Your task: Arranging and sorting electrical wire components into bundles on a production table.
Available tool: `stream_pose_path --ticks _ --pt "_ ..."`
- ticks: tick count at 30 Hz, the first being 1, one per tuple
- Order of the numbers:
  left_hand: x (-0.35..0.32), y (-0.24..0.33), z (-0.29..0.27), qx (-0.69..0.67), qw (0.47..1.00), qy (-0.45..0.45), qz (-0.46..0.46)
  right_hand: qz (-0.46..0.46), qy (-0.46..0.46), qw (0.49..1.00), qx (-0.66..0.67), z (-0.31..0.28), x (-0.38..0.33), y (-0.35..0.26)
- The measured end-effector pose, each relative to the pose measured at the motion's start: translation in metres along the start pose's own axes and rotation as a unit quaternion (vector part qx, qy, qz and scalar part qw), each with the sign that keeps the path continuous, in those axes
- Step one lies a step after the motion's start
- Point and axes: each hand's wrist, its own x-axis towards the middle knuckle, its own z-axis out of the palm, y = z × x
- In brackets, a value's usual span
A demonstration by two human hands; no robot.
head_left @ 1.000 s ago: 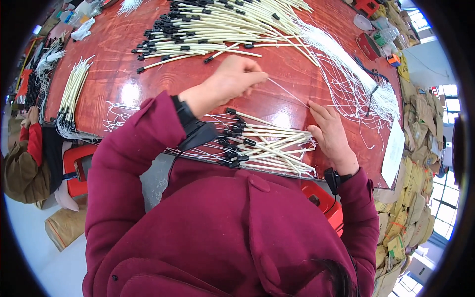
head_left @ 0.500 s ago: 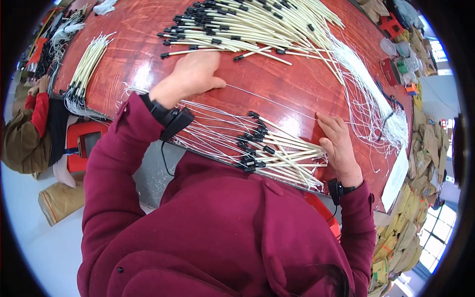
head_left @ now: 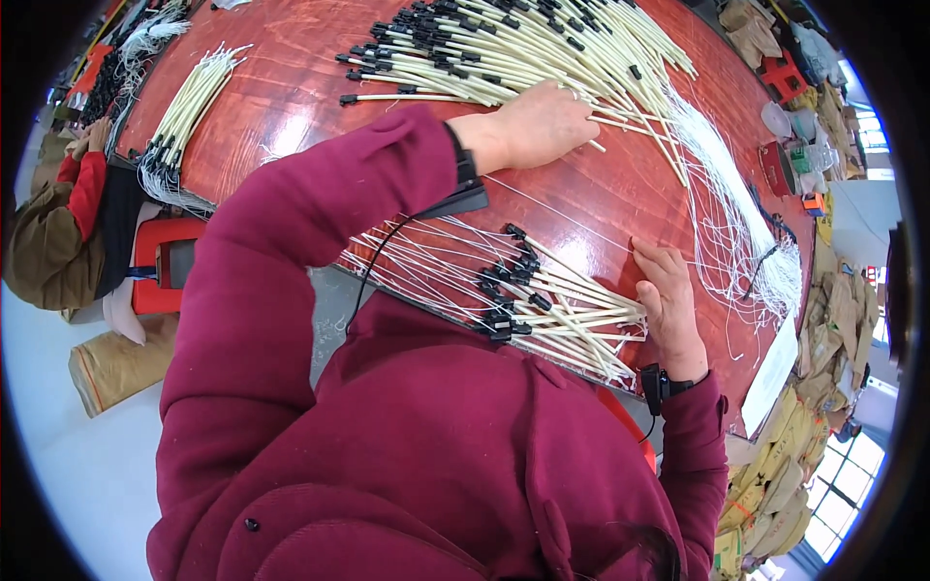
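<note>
Left hand (head_left: 531, 126) has reached farther, apparently grasping a sleeved wire in the far pile (head_left: 523, 48); right hand (head_left: 668, 295) rests released on the near bundle (head_left: 542, 300). Tangling risk.

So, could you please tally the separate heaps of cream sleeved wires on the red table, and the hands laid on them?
Heaps of cream sleeved wires: 3 (far heap, near heap, side bundle)
Hands on heaps: 2 (left hand, right hand)
Total: 5
</note>
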Motion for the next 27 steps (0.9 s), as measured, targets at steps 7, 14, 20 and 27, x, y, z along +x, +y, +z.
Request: stream_pose_path --ticks 7,14,20,27 --pt "-0.102 -0.023 -0.057 -0.151 0.980 0.078 -0.107 -0.016 0.020 0.999 0.022 -0.001 0.002 0.007" --pt "-0.176 -0.028 -0.066 -0.173 0.960 0.014 -0.218 -0.005 0.008 1.000 0.012 -0.001 0.003 0.005" --pt "-0.173 -0.024 -0.060 -0.199 0.955 0.016 -0.221 -0.003 0.004 1.000 -0.014 -0.001 0.005 -0.001" --pt "-0.168 -0.024 -0.059 -0.188 0.959 0.004 -0.214 0.001 -0.005 1.000 -0.020 -0.003 0.005 -0.002"
